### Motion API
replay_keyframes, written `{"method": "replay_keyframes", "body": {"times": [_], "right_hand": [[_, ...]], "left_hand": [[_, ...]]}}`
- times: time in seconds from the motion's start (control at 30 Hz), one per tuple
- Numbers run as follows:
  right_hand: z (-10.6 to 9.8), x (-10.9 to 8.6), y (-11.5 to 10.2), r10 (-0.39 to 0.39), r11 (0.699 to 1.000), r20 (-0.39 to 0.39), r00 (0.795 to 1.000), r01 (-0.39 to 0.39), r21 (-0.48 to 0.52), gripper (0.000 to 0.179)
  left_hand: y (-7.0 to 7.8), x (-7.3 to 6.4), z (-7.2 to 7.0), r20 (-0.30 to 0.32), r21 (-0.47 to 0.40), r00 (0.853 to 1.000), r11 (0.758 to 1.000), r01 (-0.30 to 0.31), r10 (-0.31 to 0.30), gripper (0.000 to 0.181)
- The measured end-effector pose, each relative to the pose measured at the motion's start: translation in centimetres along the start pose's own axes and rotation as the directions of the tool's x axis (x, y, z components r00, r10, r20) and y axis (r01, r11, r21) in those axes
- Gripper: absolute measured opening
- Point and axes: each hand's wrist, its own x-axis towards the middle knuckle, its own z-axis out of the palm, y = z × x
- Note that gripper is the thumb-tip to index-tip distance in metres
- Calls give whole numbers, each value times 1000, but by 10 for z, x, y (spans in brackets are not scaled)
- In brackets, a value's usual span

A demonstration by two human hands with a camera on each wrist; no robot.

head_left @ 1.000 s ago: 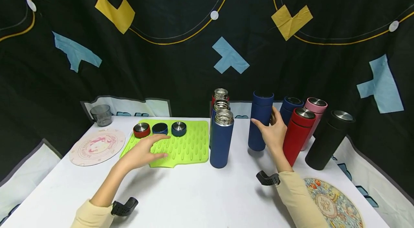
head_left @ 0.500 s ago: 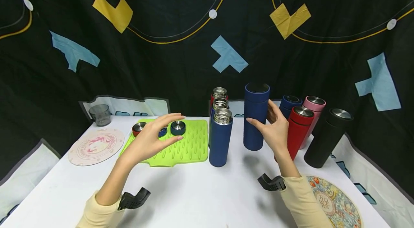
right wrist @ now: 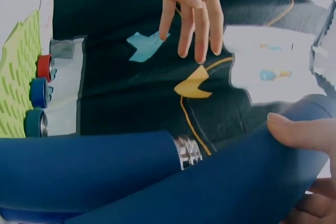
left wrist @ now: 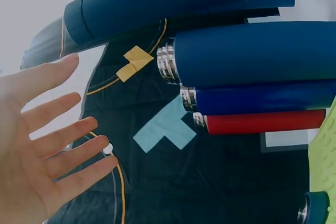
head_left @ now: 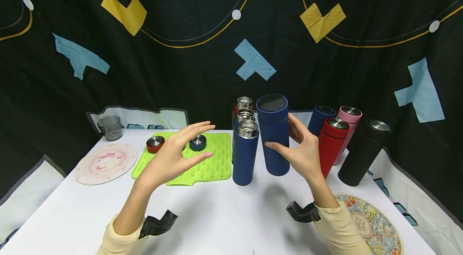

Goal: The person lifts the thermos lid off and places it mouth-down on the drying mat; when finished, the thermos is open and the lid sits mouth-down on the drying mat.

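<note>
As we look down in the head view, our right hand (head_left: pixel 302 152) grips the lidded navy flask (head_left: pixel 274 128) between thumb and fingers, raised above the table (head_left: pixel 231 223) near an uncapped navy flask (head_left: pixel 245 156). Our left hand (head_left: pixel 173 156), fingers loosely extended and holding nothing, is left of both. Lettering on the pink placemat (head_left: pixel 106 164) and characters on the floral placemat (head_left: pixel 380 225) are too small to read. From the left wrist, we see our left hand spread, apart from the lidded navy flask; from the right wrist, our right hand's thumb lies against its side.

Left hand (head_left: pixel 173 155) spread, right hand (head_left: pixel 304 153) seemingly curled.
</note>
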Motion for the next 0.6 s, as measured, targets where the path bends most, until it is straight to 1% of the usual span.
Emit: {"method": "replay_keyframes", "body": {"times": [0.13,0.27,0.43,0.6], "right_hand": [[3,-5,-8,-42,999,46,998,43,-8,83],[5,-9,-14,-104,994,102,989,105,-5,83],[8,-14,-22,-188,982,181,965,186,23,83],[12,-20,-30,-227,974,281,932,225,39,86]], "left_hand": [[6,-1,-1,-9,0,1000,1000,-6,6,66],[13,-3,0,-7,-17,1000,1000,-10,9,67],[19,-5,0,-16,-33,1000,999,-15,14,71],[26,-6,0,-28,-55,999,998,-42,41,80]]}}
